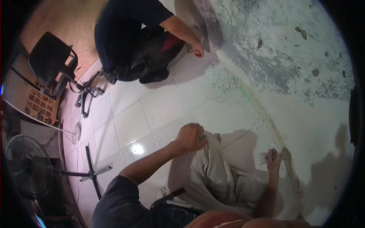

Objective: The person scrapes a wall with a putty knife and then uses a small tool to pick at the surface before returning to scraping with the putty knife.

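Note:
My left hand (192,137) is closed and rests on my raised knee, in light, dusty trousers (213,163). Whatever it may hold is hidden. Down by the foot of the wall, my right hand (273,161) is closed around a small flat, pale scraper-like piece (263,157), whose edge sticks out to the left. Beside that hand, a brownish damp patch (286,153) marks the strip where floor and wall meet. The wall (323,125) is pale and smooth here.
A co-worker (133,41) in dark clothes crouches ahead, one hand (197,50) near the wall's base. Flaked paint (224,81) litters the tiles (131,114). Higher up, the wall (273,49) is scraped and patchy. An office chair (51,59) and a fan (28,167) stand left.

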A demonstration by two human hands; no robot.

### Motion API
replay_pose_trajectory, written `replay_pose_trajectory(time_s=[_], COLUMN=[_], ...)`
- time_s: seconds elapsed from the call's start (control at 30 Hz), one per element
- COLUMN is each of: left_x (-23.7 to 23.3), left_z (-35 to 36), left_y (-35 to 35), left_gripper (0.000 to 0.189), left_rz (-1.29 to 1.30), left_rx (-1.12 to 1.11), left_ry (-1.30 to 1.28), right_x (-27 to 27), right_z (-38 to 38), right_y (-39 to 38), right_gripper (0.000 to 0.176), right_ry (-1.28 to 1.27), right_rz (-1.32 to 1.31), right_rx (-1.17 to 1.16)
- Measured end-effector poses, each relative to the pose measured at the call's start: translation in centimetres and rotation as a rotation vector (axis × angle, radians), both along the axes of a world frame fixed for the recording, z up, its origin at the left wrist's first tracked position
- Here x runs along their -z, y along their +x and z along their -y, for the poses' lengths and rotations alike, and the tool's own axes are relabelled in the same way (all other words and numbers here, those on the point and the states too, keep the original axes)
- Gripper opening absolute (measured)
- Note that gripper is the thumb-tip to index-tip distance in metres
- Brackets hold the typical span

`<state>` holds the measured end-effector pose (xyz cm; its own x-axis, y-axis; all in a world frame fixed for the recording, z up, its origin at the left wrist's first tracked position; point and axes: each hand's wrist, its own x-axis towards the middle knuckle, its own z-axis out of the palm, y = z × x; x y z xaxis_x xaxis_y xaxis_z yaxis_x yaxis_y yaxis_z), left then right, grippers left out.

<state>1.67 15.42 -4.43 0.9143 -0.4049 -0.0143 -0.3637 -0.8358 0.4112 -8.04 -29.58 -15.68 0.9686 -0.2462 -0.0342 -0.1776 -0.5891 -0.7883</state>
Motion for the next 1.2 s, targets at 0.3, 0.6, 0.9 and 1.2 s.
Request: replay_pose_trajectory(time_s=[0.3, 0.6, 0.9, 1.2], left_x=[-0.2, -1.0, -0.3, 1.8], left_z=[-0.7, 1.5, 0.7, -1.0], left_y=[-0.9, 2.3, 4.5, 9.3], left_gripper=[0.054, 0.042, 0.052, 0.051], left_rz=[-0.012, -0.201, -0.356, -0.609], left_rx=[0.038, -0.043, 0.153, 0.500], left_ry=[-0.141, -0.086, -0.080, -0.139], right_x=[1.2, -2.2, -5.2, -5.3], right_z=[0.9, -3.7, -5.5, -9.6], right_y=[-0.4, 0.0, 0.4, -3.5], right_gripper=[0.034, 0.021, 0.023, 0.034], right_ry=[0.100, 0.002, 0.529, 0.210], right_rz=[0.016, 0.120, -0.257, -0.894], right_rx=[0.357, 0.078, 0.204, 0.280])
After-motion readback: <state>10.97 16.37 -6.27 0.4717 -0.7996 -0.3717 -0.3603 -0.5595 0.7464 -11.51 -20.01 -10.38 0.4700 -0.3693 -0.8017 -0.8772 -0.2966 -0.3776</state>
